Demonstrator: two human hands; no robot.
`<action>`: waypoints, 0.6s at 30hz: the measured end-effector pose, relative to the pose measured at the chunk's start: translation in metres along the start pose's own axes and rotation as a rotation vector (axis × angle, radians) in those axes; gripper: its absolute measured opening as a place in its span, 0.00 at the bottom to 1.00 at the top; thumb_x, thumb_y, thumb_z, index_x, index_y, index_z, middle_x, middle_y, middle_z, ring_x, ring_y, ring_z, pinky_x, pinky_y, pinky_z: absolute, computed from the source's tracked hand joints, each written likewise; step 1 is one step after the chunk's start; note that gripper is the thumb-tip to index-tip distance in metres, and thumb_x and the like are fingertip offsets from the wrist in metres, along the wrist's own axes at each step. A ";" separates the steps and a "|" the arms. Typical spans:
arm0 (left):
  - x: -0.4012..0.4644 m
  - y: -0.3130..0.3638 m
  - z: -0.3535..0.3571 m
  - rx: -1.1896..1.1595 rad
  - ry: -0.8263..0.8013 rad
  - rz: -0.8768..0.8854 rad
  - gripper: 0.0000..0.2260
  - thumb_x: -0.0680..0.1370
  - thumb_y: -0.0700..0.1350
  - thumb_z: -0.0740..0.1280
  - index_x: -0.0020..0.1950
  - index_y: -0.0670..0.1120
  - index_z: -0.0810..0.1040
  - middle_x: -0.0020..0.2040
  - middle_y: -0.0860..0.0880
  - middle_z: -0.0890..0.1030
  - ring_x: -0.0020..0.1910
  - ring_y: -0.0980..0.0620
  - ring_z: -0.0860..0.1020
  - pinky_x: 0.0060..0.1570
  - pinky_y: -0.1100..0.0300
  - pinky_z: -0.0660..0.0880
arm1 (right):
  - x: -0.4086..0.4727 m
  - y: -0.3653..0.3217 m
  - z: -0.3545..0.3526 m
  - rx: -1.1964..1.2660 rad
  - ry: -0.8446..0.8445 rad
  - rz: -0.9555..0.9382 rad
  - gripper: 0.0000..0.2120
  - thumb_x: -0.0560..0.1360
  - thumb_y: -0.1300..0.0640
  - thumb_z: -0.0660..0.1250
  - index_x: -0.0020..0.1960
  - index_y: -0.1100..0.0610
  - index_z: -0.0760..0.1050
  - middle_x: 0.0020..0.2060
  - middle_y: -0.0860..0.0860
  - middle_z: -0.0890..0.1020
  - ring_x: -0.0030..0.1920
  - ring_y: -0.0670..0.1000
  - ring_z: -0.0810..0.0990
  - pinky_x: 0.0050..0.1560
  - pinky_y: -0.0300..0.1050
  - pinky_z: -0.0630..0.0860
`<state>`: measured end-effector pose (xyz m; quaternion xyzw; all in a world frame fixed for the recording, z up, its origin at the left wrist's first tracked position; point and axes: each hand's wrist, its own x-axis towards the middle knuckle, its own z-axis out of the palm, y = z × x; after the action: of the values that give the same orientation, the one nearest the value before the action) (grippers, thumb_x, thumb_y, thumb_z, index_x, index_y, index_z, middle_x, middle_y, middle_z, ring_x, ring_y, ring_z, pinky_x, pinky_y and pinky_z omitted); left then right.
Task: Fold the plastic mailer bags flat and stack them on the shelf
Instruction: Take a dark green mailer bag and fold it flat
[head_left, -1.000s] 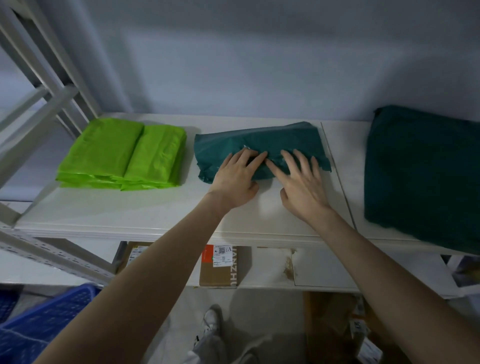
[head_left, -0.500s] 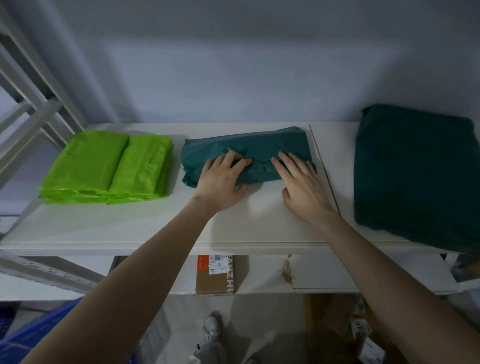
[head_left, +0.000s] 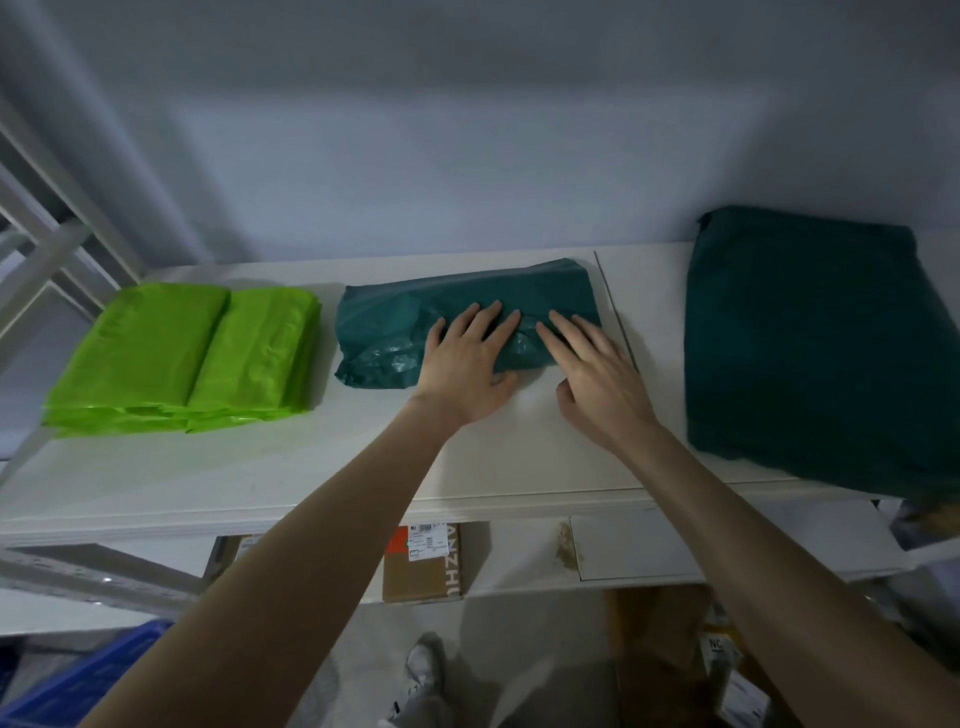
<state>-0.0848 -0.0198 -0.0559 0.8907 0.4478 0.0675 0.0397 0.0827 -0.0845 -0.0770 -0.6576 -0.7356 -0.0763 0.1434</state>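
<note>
A folded teal mailer bag (head_left: 415, 317) lies in the middle of the white shelf (head_left: 260, 467). My left hand (head_left: 467, 369) rests flat on its front middle, fingers spread. My right hand (head_left: 597, 379) lies flat beside it, fingertips on the bag's front right part, palm on the shelf. Neither hand grips the bag. A stack of folded bright green mailer bags (head_left: 182, 358) sits at the left. A larger pile of dark teal bags (head_left: 815, 353) lies flat at the right.
White metal shelf posts (head_left: 47, 260) rise at the left. A lower shelf holds a cardboard box (head_left: 423, 564) with a label. A blue crate (head_left: 78, 680) stands on the floor at the lower left. The wall is close behind the shelf.
Both hands have slid slightly along the teal bag, pressing it flatter; the left hand now lies further onto it. The camera has shifted a little.
</note>
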 end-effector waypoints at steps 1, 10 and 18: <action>0.001 -0.001 -0.001 -0.002 0.004 0.004 0.30 0.77 0.55 0.58 0.77 0.54 0.51 0.77 0.51 0.53 0.76 0.49 0.49 0.74 0.47 0.47 | -0.002 0.003 0.000 0.004 -0.004 0.009 0.31 0.69 0.68 0.64 0.71 0.61 0.65 0.71 0.57 0.67 0.69 0.59 0.67 0.67 0.55 0.67; 0.001 -0.006 0.009 -0.013 0.077 0.014 0.31 0.75 0.54 0.62 0.76 0.54 0.54 0.77 0.52 0.56 0.76 0.50 0.51 0.73 0.48 0.47 | -0.010 0.020 0.009 0.100 -0.081 0.115 0.30 0.73 0.68 0.60 0.74 0.60 0.59 0.74 0.57 0.62 0.70 0.59 0.64 0.69 0.53 0.64; 0.001 -0.008 0.014 -0.016 0.121 0.020 0.31 0.74 0.53 0.63 0.76 0.53 0.57 0.76 0.50 0.58 0.75 0.48 0.54 0.72 0.46 0.48 | -0.026 0.046 0.029 0.064 -0.167 0.153 0.19 0.79 0.61 0.55 0.68 0.63 0.67 0.69 0.58 0.68 0.70 0.57 0.64 0.69 0.55 0.62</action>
<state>-0.0880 -0.0141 -0.0703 0.8891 0.4398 0.1255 0.0190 0.1274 -0.0946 -0.1156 -0.7109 -0.6948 0.0135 0.1079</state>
